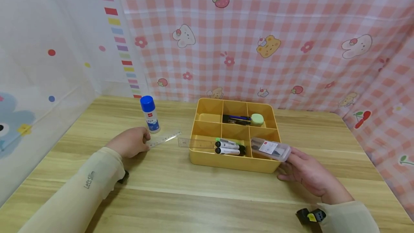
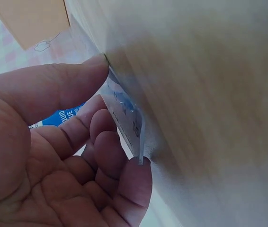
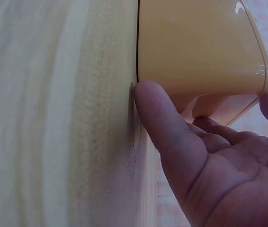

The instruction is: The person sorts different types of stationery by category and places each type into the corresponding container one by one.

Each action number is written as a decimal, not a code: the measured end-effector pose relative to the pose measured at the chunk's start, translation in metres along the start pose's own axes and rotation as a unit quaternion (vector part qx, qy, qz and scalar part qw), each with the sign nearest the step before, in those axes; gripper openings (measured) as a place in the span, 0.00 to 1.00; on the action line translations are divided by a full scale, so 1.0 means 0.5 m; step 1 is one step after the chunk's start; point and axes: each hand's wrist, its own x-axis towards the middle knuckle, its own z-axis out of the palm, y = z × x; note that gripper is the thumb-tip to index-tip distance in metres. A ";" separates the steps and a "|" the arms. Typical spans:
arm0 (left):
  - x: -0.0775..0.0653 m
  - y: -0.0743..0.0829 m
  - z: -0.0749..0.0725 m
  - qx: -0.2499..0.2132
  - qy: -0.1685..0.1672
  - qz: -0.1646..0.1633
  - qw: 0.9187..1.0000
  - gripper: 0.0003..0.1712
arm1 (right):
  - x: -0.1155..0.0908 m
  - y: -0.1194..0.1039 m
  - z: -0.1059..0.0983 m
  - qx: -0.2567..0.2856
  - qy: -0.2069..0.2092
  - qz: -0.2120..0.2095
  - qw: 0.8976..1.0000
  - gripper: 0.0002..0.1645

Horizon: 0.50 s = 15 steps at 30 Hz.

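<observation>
On the left of the wooden table, my left hand (image 1: 130, 142) pinches one end of a clear ruler (image 1: 166, 138). In the left wrist view, the ruler (image 2: 136, 125) lies between thumb and fingertips, close to the tabletop. A glue bottle (image 1: 151, 116) with a blue cap stands upright just beyond this hand. My right hand (image 1: 305, 170) touches the front right corner of a yellow divided organizer box (image 1: 233, 164). The right wrist view shows its fingers loosely extended against the box wall (image 3: 200, 47), one finger low by the table.
Inside the organizer are several markers (image 1: 228, 148), dark pens (image 1: 237, 119) and a pale green round item (image 1: 257, 119). A clear plastic case (image 1: 270, 147) lies tilted over the front right compartment. Another clear ruler (image 1: 185, 142) sticks out past the left wall. A checked curtain (image 1: 242, 74) hangs behind.
</observation>
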 end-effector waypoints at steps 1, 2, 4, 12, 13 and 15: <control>0.000 0.000 0.000 0.001 0.001 0.001 1.000 0.18 | 0.000 0.000 0.000 -0.001 0.000 -0.001 1.000 0.43; 0.000 0.000 0.000 0.002 0.002 0.003 1.000 0.18 | 0.000 0.000 0.000 -0.002 0.000 -0.001 1.000 0.43; -0.001 0.000 0.001 0.003 0.004 0.007 1.000 0.17 | 0.000 0.000 0.000 -0.003 0.000 -0.002 1.000 0.43; -0.004 0.005 0.005 0.012 0.020 0.021 1.000 0.13 | 0.001 0.003 -0.001 -0.002 0.001 -0.008 1.000 0.43; -0.005 0.006 0.005 0.014 0.022 0.022 0.999 0.12 | 0.001 0.003 -0.001 -0.001 0.000 -0.009 1.000 0.43; -0.008 0.009 0.005 0.017 0.024 0.025 0.999 0.11 | 0.001 0.003 -0.002 0.001 -0.002 -0.011 1.000 0.43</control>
